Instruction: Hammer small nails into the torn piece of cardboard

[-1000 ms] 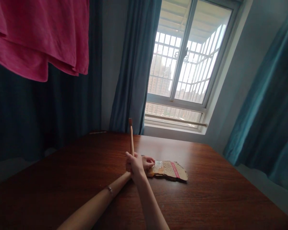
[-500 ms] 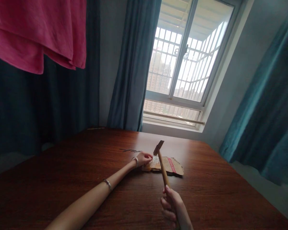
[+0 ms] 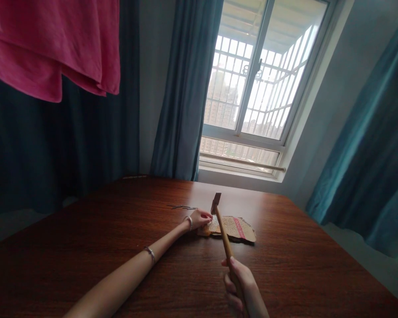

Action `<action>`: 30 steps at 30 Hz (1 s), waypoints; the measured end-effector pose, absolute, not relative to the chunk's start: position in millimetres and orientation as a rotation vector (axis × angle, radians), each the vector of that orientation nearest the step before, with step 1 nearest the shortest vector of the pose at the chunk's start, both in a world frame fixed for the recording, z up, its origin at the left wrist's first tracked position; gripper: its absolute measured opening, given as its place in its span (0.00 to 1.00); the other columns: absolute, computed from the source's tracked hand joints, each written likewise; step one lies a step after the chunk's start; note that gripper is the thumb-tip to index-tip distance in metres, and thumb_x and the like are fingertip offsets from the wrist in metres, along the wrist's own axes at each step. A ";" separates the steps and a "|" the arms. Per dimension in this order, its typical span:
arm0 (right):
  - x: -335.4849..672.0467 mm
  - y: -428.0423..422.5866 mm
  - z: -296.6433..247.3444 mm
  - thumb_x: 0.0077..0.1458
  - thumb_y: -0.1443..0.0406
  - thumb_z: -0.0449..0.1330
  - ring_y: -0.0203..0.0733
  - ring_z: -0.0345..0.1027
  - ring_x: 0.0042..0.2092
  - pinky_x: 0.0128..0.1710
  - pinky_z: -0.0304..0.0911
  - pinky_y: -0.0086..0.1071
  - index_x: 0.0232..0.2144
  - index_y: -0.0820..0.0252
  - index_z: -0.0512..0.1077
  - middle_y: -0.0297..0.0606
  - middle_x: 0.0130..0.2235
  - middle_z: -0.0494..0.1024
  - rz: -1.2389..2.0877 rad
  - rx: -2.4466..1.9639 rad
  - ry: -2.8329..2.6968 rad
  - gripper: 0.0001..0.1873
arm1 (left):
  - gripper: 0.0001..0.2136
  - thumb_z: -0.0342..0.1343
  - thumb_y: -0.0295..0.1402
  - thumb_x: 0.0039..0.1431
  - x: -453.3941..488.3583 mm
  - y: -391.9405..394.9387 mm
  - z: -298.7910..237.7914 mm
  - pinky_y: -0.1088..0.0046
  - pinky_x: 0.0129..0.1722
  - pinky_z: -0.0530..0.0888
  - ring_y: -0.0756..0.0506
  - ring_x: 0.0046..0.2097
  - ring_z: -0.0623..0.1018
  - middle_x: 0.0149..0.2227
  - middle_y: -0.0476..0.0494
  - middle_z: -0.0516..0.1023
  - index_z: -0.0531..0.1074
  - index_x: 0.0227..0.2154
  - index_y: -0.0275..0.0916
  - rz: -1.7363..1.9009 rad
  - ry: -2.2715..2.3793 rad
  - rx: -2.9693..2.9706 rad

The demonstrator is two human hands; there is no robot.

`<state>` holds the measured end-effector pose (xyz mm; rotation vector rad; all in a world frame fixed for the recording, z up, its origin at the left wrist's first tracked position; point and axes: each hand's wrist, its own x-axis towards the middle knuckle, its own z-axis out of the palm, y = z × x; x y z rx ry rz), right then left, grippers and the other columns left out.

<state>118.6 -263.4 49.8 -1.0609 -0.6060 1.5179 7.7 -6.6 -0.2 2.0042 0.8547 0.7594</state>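
My right hand is closed round the wooden handle of a small hammer, whose dark metal head hangs just above the near-left end of a flat piece of perforated cardboard with a pink stripe. My left hand is stretched far out over the table, its fingers pinched together at that same end of the cardboard, right under the hammer head. What the fingers pinch is too small to make out.
Everything lies on a dark wooden table. A few thin nails or pins lie on it beyond my left hand. A pink cloth hangs at the upper left. Behind are blue curtains and a barred window.
My right hand has drawn back from beside my left hand toward me. The hammer swung from upright to slanting forward, and its head has dropped a little closer to the cardboard.
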 end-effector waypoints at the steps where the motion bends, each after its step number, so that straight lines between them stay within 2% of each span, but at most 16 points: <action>1: 118.4 -263.1 49.7 0.36 0.44 0.59 0.22 0.39 0.09 0.06 0.32 0.19 0.30 0.58 0.64 0.21 0.12 0.56 1.508 -1.061 -0.619 0.26 | 0.15 0.55 0.39 0.46 7.6 -7.2 0.7 0.80 0.19 0.61 0.53 0.19 0.67 0.19 0.47 0.73 0.76 0.30 0.31 0.751 0.859 2.006; 10: 115.1 -263.8 57.1 0.38 0.45 0.59 0.21 0.40 0.09 0.07 0.32 0.19 0.30 0.60 0.63 0.20 0.12 0.56 1.469 -1.072 -0.609 0.27 | 0.17 0.55 0.42 0.45 8.5 -5.8 -1.3 0.79 0.19 0.61 0.53 0.19 0.67 0.18 0.47 0.72 0.76 0.30 0.31 0.752 0.851 1.989; 30: 118.3 -263.5 56.3 0.41 0.46 0.57 0.21 0.40 0.09 0.07 0.33 0.18 0.32 0.60 0.63 0.20 0.13 0.56 1.505 -1.073 -0.614 0.25 | 0.15 0.56 0.38 0.44 8.2 -4.6 -3.1 0.80 0.19 0.60 0.53 0.19 0.67 0.18 0.47 0.72 0.77 0.29 0.30 0.751 0.863 1.984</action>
